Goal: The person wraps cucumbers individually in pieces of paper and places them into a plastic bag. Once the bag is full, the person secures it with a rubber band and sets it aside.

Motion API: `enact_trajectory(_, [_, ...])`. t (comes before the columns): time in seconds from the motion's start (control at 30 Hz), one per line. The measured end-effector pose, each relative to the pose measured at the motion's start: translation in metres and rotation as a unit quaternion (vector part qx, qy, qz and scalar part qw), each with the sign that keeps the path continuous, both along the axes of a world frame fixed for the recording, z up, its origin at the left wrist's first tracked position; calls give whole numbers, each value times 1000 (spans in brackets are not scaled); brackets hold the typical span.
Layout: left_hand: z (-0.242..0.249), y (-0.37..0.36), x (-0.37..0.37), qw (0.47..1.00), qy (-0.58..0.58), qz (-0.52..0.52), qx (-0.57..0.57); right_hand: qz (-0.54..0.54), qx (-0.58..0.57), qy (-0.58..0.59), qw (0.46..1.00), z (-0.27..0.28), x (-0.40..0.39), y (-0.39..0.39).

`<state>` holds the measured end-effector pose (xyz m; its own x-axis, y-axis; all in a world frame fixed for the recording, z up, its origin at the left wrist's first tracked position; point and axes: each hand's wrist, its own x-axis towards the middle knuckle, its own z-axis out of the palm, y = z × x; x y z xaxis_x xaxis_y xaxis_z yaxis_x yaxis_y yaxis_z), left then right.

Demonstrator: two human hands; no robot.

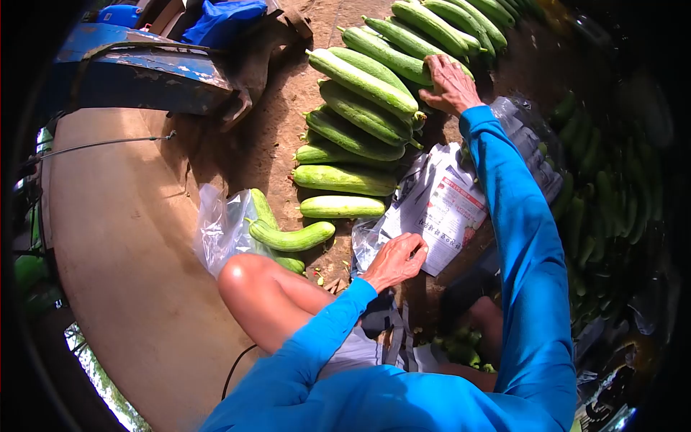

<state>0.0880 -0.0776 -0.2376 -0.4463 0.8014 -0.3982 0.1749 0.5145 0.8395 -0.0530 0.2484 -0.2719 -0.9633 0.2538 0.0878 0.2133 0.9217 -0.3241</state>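
Observation:
My right hand (450, 83) is stretched out to the pile, its fingers closed over the near end of a long green luffa (385, 54). More luffas (360, 83) lie stacked side by side beneath and to the left of it. Low in front of my body, my left hand (396, 261) has its fingers curled beside the printed paper sheets (450, 212); whatever it may hold is hidden. A clear plastic bag (222, 223) lies near my knee, with a curved luffa (291, 235) and others partly against it.
A blue, worn metal part (144, 68) juts in at the upper left, above a broad tan surface (119, 237). Wrapped grey plastic bundles (529, 137) lie beside my right arm. More green produce (604, 194) sits in shade at the right.

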Motion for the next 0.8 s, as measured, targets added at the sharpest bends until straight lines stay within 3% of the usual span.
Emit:
enact_trajectory(0.1, [15, -16, -6, 999, 8, -29, 18, -19, -39, -104, 994, -16, -39, 4])
enact_trajectory(0.2, [26, -14, -23, 999, 28, -12, 40, 25, -80, -116, 990, -6, -41, 18])
enact_trajectory(0.27, [36, -9, -39, 995, 58, 8, 81, -25, -195, -105, 975, 24, -25, 21])
enact_trajectory(0.37, [51, 5, -76, 976, 159, 18, 147, -68, -474, -63, 876, 73, 30, 20])
enact_trajectory(0.4, [59, 12, -90, 960, 221, 22, 171, -71, -443, -27, 893, 74, 52, 27])
enact_trajectory(0.47, [82, 24, -116, 921, 340, 4, 191, -113, -476, -19, 872, 92, 104, 16])
enact_trajectory(0.5, [100, 27, -126, 911, 376, -25, 171, -149, -536, -39, 830, 118, 133, 3])
enact_trajectory(0.57, [123, 34, -135, 857, 471, -77, 194, -220, -614, 35, 758, 136, 187, -22])
enact_trajectory(0.63, [139, 36, -137, 809, 530, -147, 207, -213, -693, 6, 689, 148, 223, -42])
enact_trajectory(0.67, [139, 32, -135, 810, 513, -199, 204, -184, -718, -72, 667, 134, 241, -34])
enact_trajectory(0.7, [138, 29, -135, 807, 496, -249, 203, -136, -776, -48, 615, 132, 252, -51])
enact_trajectory(0.73, [132, 22, -134, 847, 417, -276, 181, -199, -772, -19, 604, 125, 259, -65])
enact_trajectory(0.8, [126, 7, -128, 903, 306, -283, 104, -189, -772, 38, 605, 109, 267, -95])
